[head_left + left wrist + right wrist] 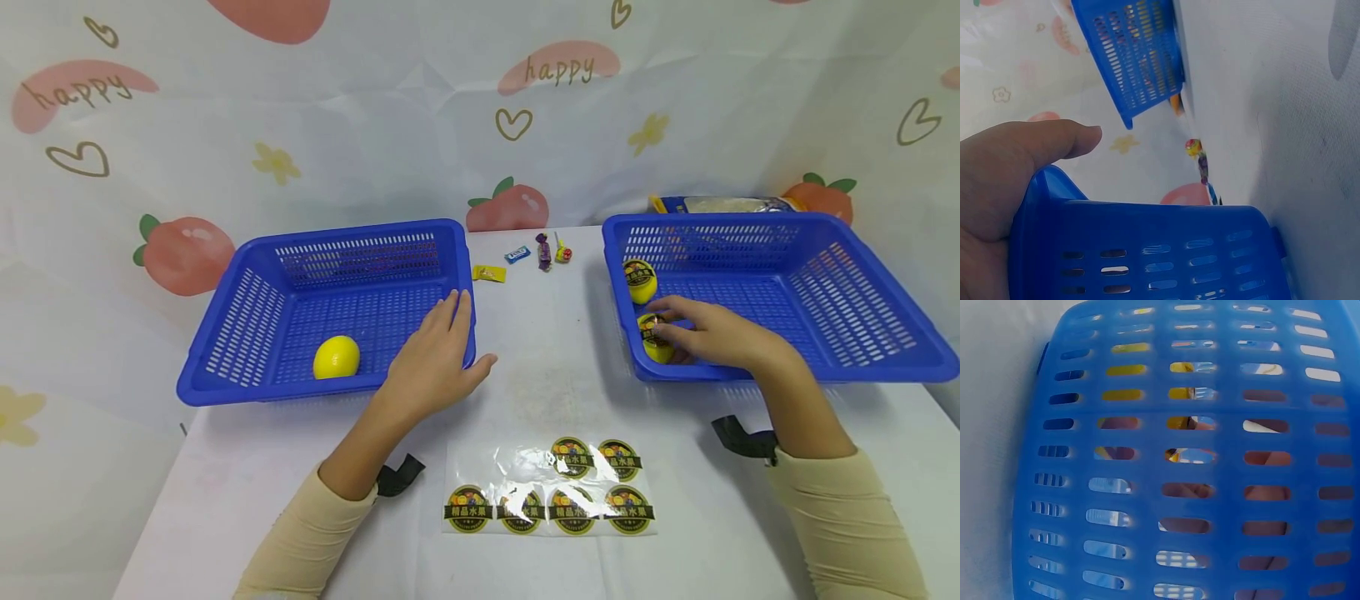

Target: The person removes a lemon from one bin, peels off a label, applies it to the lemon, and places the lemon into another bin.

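In the right blue basket (757, 373), my right hand (708, 333) curls its thumb and fingers round a yellow lemon (656, 348) with a round black-and-gold sticker, near the front left corner. A second stickered lemon (641, 287) sits just behind it against the left wall. Through the slots of the basket wall (1222, 475), the right wrist view shows parts of the hand and yellow fruit. My left hand (435, 358) rests over the right side of the left blue basket (300, 392), fingers straight and thumb spread. An unstickered lemon (336, 358) lies inside that basket.
A clear sheet of round stickers (550, 492) lies in front, between the arms. Behind, between the baskets, are a yellow wrapped candy (490, 273), a blue one (517, 255), a purple one (543, 252) and a lollipop (563, 253). A blue-and-yellow package (727, 204) stands behind the right basket.
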A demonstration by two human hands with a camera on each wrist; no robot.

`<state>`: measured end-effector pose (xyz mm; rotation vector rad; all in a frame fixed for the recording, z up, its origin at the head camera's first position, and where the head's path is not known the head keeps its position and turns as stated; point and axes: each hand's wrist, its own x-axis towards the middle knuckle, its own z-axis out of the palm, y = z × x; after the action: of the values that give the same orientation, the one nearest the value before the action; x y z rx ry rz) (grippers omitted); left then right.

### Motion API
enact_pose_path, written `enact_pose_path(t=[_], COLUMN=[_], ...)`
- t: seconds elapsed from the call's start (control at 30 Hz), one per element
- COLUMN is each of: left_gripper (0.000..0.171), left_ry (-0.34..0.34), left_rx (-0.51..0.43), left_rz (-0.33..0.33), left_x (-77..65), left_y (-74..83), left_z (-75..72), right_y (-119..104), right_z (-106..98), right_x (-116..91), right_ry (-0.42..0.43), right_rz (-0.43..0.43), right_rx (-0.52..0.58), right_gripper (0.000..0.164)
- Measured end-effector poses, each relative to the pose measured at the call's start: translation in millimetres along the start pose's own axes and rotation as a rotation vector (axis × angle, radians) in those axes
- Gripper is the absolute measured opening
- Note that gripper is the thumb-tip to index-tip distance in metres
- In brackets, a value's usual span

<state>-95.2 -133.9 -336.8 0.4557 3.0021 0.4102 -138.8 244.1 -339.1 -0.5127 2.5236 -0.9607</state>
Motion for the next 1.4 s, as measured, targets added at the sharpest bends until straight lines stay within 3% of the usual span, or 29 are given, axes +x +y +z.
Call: enact_pose_path(t=[0.13, 0.23, 0.43, 0.67, 0.93, 1.03, 1.2, 1.4], left_gripper=[0.092, 0.092, 0.092, 0.094, 0.1, 0.102, 0.103, 0.102], left_ry=[-0.001, 0.0, 0.002, -0.013, -0.086, -0.115, -0.125, -0.142], left_rx=[0.002, 0.005, 0.005, -0.022, -0.105, -0.14, -0.157, -0.168], left_rz=[-0.001, 0.0, 0.006, 0.01, 0.028, 0.027, 0.044, 0.052], left_x=[0.2, 0.2, 0.0, 0.0, -2.6, -3.9, -4.2, -5.6], left_y=[0.1, 0.1, -0.2, -2.6, -9.0, -11.4, -12.9, -15.6], left_z=[0.4, 0.5, 0.3, -0.2, -5.0, -7.6, -9.0, -12.5], right_y=[-0.1, 0.2, 0.2, 1.0, 3.2, 3.6, -6.1, -32.0], right_z=[0.8, 0.7, -0.2, -0.3, -1.3, -2.6, -3.1, 6.2], right_x=[1.0, 0.9, 0.6, 0.3, -2.3, -3.9, -8.6, -14.5], right_ry=[0.024, 0.039, 0.032, 0.001, -0.002, 0.017, 0.082, 0.163], right_rz=[0.021, 0.018, 0.001, 0.014, 0.002, 0.007, 0.023, -0.035], right_rx=[-0.107, -0.145, -0.084, 0.067, 0.091, 0.03, -0.199, -0.336], right_gripper=[0.054, 0.051, 0.046, 0.052, 0.062, 0.058, 0.044, 0.059])
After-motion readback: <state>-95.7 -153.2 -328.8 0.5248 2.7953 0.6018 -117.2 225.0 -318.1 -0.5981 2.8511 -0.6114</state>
